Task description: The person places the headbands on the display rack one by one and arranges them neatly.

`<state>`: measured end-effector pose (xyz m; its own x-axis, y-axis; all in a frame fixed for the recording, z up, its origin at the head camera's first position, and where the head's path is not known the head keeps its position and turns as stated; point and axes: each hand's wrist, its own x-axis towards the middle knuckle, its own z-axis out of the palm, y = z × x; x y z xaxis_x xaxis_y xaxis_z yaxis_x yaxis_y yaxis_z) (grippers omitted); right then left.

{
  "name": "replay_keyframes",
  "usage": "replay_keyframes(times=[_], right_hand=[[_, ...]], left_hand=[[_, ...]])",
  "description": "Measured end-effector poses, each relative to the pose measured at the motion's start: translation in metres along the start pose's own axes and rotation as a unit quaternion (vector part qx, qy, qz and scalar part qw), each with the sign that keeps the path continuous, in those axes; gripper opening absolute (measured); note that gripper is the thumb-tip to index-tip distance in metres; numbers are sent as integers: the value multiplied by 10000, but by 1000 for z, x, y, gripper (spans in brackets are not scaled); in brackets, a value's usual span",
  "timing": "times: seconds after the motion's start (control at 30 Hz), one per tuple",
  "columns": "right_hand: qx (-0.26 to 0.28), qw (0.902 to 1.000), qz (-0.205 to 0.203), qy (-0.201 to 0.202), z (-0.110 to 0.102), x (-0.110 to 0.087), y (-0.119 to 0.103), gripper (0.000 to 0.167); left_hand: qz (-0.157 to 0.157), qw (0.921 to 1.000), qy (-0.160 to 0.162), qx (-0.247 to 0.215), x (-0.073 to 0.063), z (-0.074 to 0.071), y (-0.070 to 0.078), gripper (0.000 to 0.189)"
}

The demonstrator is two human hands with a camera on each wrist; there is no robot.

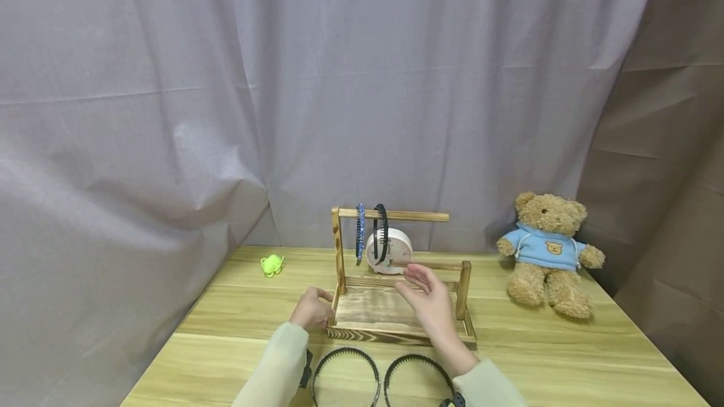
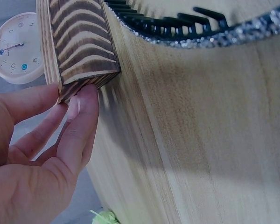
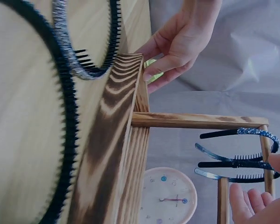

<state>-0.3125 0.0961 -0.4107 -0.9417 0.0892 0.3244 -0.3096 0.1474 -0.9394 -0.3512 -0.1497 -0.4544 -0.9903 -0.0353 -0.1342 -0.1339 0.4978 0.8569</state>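
Observation:
My left hand point(image 1: 312, 309) grips the left end of a wooden rack point(image 1: 373, 335), thumb on one side of the tray's corner and fingers on the other, as the left wrist view shows. Over the rack's upper bar hang a blue glittery headband point(image 1: 361, 231) and a black toothed headband point(image 1: 385, 231). My right hand point(image 1: 432, 309) is held above the tray near the lower bar, fingers extended and holding nothing. Two more toothed headbands lie on the table before the rack: a left one point(image 1: 346, 350) and a right one point(image 1: 418, 357).
A round clock point(image 1: 400, 247) stands behind the rack. The teddy bear point(image 1: 545, 256) in a blue hoodie sits at the right back. A small lime-green toy point(image 1: 272, 265) lies at the left back. Grey curtain point(image 1: 362, 80) hangs behind the wooden table point(image 1: 215, 331).

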Motion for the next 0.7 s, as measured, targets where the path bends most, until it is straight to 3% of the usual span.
replay_keyframes(times=[0.37, 0.7], right_hand=[[-172, 9995, 245, -115, -22, -18, 6, 52], [-853, 9949, 476, -268, -32, -32, 9, 50]], left_hand=[[-49, 10000, 12, -67, 3, -1, -1, 40], [-91, 9999, 0, -59, 3, 0, -3, 39]])
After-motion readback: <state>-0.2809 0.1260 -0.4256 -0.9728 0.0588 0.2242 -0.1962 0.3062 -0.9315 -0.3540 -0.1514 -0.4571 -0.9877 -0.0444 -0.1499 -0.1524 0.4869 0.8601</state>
